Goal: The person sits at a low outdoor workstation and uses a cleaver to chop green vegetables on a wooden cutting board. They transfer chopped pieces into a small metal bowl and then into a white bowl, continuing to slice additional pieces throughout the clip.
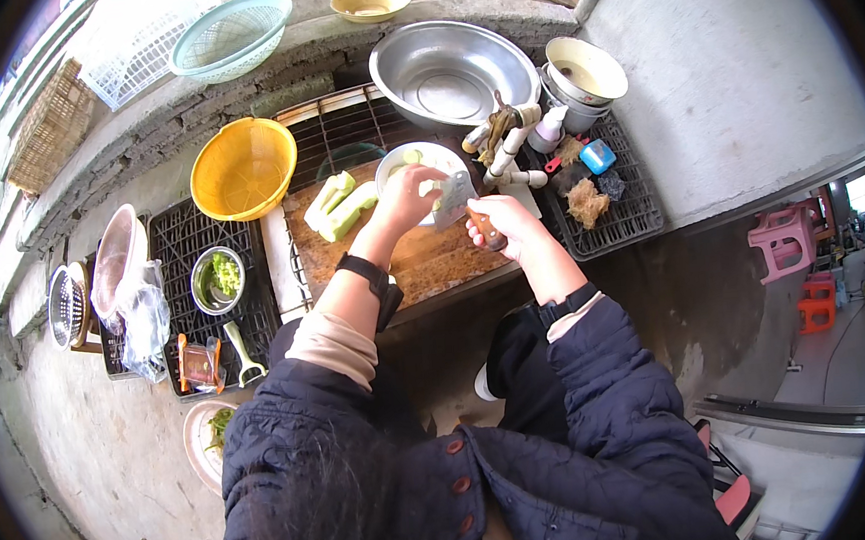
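Note:
My right hand (512,226) is wrapped round the wooden handle of a cleaver (454,200), its broad metal blade tilted at the rim of a white bowl (392,165). Above that bowl is my left hand (409,197), its fingers curled together close to the blade. What they hold, if anything, is too small to make out. Pale green pieces lie in the bowl, which stands on a worn wooden cutting board (417,269). To the left of my left hand, peeled light green vegetable lengths (340,212) rest on the board.
A yellow basket (245,170) and a metal bowl of chopped greens (219,281) are at the left, with a green-handled peeler (244,351) nearer me. Beyond the board sit a large steel basin (454,73) and a tap (506,139). Scrubbers (586,203) lie on a black crate at right.

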`<move>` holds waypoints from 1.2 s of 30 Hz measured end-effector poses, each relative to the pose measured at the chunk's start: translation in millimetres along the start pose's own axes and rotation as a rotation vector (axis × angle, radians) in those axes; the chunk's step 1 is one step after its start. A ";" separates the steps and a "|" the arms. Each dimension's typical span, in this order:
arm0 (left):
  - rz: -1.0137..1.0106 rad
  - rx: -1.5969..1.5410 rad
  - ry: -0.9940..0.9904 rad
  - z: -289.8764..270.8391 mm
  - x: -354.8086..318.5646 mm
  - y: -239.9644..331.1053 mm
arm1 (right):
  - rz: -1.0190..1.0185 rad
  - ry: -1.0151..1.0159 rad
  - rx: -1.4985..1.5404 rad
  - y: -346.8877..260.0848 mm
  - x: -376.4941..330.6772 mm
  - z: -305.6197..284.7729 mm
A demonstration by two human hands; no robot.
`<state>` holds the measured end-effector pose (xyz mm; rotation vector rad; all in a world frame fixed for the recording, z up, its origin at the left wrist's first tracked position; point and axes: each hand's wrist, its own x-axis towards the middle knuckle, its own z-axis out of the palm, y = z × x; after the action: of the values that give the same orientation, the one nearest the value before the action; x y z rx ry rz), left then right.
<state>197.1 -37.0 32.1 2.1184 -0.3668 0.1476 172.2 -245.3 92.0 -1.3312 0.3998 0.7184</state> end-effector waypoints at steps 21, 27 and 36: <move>-0.440 0.460 -0.600 -70.8 -59.2 -32.6 | -0.035 -0.128 -0.282 5.5 -89.7 -19.9; -0.266 0.515 -0.556 -51.7 -83.9 -35.4 | 0.046 0.005 0.028 119.4 -98.4 21.3; -0.232 0.384 -0.444 -44.4 -95.5 -54.3 | -0.044 0.071 0.145 229.4 -61.8 54.6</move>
<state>125.6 47.0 -10.9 2.5527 -0.3674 -0.4260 -34.7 -191.2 -24.9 -1.2272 0.4695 0.5956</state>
